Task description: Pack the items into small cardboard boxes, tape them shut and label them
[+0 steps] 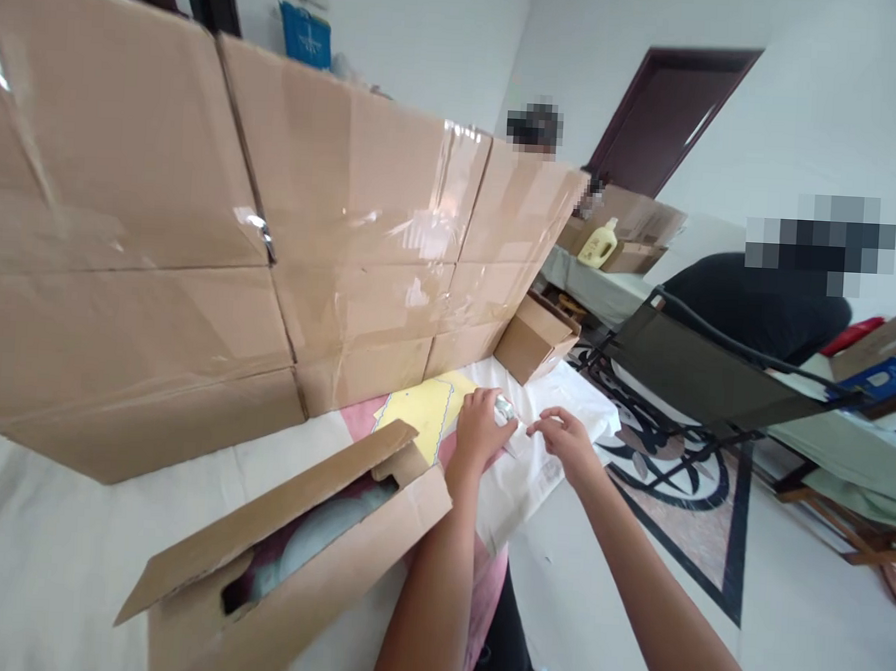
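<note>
My left hand (pixel 479 425) is closed around a small shiny whitish object (pixel 504 411), whose kind I cannot make out. Just to its right is my right hand (pixel 565 440), fingers curled and their tips drawn together near that object. Anything between those fingertips is too small to make out. Beneath both hands lies a crumpled white plastic sheet (pixel 519 494). A yellow sheet with a wavy blue edge (pixel 423 414) is spread just beyond my left hand. Beside my left forearm, a long cardboard box (pixel 338 560) has its top flaps up, with a pale rounded thing (pixel 325 531) inside.
Taped cardboard cartons (pixel 380 202) are stacked in a wall along the left and front. A small open carton (pixel 538 338) stands at their far end. To the right, a person in black (pixel 757 302) sits in a folding chair (pixel 687 353); another person is partly hidden behind the cartons.
</note>
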Action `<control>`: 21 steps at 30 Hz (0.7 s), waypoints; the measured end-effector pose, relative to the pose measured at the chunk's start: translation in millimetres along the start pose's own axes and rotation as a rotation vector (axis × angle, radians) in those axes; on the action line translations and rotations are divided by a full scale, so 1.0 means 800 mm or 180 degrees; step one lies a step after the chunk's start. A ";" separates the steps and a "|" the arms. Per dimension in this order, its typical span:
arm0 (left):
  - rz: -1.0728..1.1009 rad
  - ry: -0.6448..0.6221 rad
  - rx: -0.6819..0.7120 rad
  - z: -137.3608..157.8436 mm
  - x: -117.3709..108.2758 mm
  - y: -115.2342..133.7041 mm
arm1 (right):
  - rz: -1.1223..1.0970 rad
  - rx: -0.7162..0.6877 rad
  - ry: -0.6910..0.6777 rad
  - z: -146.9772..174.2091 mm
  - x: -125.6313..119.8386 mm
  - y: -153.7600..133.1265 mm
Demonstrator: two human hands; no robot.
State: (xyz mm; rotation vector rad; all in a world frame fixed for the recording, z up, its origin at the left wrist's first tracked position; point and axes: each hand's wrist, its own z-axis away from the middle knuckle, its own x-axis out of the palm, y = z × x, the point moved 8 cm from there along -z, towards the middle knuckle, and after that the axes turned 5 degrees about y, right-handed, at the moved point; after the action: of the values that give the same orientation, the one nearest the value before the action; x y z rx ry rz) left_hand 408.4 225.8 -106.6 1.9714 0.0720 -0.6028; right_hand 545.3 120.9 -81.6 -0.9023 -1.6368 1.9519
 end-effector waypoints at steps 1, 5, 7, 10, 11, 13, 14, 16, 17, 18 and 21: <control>-0.0019 -0.0016 -0.0002 0.000 0.000 0.000 | 0.0008 0.0026 0.0013 -0.001 -0.001 0.001; -0.0061 -0.0090 -0.0024 0.000 0.003 -0.004 | 0.0023 0.0123 0.0054 -0.002 -0.009 0.012; -0.0061 -0.0124 -0.0021 0.000 0.004 -0.005 | 0.0032 0.0156 0.0075 0.000 -0.015 0.016; -0.0037 -0.0170 0.0001 0.002 0.004 -0.004 | 0.0046 0.0172 0.0128 0.007 -0.025 0.019; -0.0023 -0.0180 0.0008 0.002 0.003 -0.003 | 0.0049 0.0172 0.0147 0.009 -0.027 0.019; 0.0001 -0.0185 0.0013 0.002 0.002 -0.002 | 0.0058 0.0180 0.0172 0.012 -0.031 0.019; 0.0011 -0.0183 0.0012 0.003 0.002 -0.002 | 0.0063 0.0188 0.0175 0.014 -0.032 0.019; 0.0026 -0.0176 0.0007 0.003 0.001 -0.001 | 0.0073 0.0207 0.0172 0.016 -0.031 0.020; 0.0032 -0.0171 0.0004 0.003 0.001 -0.001 | 0.0077 0.0217 0.0173 0.017 -0.031 0.020; 0.0037 -0.0166 0.0001 0.003 0.000 0.000 | 0.0079 0.0224 0.0177 0.018 -0.030 0.022; 0.0044 -0.0148 -0.0004 0.003 -0.001 0.000 | 0.0066 0.0249 0.0196 0.020 -0.029 0.027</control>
State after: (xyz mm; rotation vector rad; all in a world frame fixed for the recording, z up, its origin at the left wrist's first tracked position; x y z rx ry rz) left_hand 407.1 223.9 -107.1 1.9542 0.0298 -0.6392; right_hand 551.5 89.0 -96.5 -0.9430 -1.5118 1.9676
